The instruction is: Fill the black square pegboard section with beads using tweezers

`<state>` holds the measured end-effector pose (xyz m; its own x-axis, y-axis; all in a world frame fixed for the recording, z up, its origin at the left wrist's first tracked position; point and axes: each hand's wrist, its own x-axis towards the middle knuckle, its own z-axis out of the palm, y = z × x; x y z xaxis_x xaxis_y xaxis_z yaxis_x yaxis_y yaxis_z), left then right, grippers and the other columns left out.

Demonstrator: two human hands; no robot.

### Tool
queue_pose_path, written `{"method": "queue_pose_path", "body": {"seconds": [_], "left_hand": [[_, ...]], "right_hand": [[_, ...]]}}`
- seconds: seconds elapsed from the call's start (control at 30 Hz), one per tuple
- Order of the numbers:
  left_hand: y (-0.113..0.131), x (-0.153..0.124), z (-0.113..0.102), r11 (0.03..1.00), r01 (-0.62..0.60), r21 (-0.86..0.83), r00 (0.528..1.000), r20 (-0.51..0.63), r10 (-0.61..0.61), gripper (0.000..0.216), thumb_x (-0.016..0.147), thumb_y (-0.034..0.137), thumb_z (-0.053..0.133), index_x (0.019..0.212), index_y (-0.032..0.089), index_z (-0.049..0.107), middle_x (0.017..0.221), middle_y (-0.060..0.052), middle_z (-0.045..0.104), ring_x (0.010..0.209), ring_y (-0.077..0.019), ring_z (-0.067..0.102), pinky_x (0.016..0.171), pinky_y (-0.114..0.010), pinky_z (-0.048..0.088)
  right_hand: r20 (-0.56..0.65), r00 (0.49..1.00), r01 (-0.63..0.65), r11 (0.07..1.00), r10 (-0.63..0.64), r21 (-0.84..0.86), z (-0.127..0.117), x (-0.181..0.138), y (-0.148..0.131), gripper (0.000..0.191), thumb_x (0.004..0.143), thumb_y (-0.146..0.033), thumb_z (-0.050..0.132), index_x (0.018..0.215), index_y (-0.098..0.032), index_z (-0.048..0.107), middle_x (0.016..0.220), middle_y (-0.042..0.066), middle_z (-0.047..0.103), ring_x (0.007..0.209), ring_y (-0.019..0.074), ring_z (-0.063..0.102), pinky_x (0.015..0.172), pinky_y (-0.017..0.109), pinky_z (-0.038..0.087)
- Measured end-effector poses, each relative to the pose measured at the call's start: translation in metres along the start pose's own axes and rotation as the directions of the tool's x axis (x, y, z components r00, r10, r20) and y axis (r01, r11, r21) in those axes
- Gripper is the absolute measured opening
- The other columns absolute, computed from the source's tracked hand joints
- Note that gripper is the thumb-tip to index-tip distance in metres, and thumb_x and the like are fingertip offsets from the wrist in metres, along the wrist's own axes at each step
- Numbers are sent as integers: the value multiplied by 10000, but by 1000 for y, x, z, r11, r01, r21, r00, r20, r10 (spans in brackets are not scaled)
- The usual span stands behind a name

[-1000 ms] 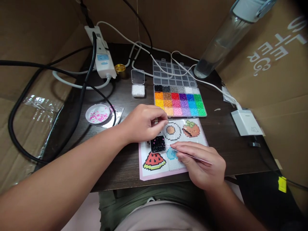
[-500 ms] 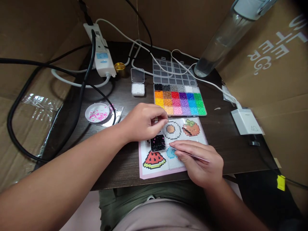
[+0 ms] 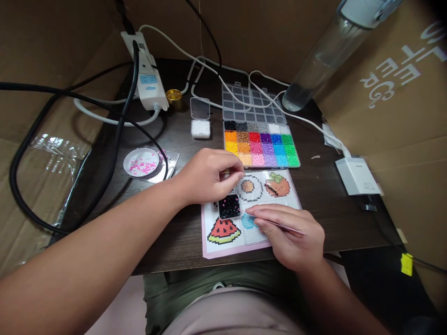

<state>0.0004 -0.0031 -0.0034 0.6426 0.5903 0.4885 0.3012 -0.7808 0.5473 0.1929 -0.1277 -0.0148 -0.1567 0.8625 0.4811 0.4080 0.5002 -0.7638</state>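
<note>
My right hand (image 3: 296,235) is closed around a pair of thin pink tweezers (image 3: 275,222). Their tips point left, at the right edge of a small clear box of black beads (image 3: 229,207); a few pink beads lie among the black ones. My left hand (image 3: 211,177) is closed in a pinch at the far side of this box and seems to hold its lid, which is mostly hidden by the fingers. Under both hands lies a pattern sheet (image 3: 206,218) with pixel pictures, among them a watermelon slice, an egg and an orange fruit. A clear pegboard (image 3: 260,237) covers part of it.
Behind the sheet stands an open bead case (image 3: 261,145) with many colours. A small box of white beads (image 3: 200,129), a white dish (image 3: 130,158) of pink beads, a power strip (image 3: 150,83), cables, a water bottle (image 3: 310,65) and a white charger (image 3: 358,177) surround it.
The tweezer tips have shifted very slightly at the right edge of the black bead box. Both hands otherwise keep nearly the same place.
</note>
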Motion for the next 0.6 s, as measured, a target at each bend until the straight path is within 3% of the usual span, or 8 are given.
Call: {"method": "queue_pose_path", "body": {"seconds": [0.6], "left_hand": [[0,1,0,1000,-12,3,1000,-11,12,107,825,122,632,744,126,702,627,16,645,529,-50,503,529,-175,360]], "right_hand": [[-63,998,-6,999,8,39,-3,-7,0,313,808,1,699,1019,-219,768,973,36,802,853,177,775,772,276,643]]}}
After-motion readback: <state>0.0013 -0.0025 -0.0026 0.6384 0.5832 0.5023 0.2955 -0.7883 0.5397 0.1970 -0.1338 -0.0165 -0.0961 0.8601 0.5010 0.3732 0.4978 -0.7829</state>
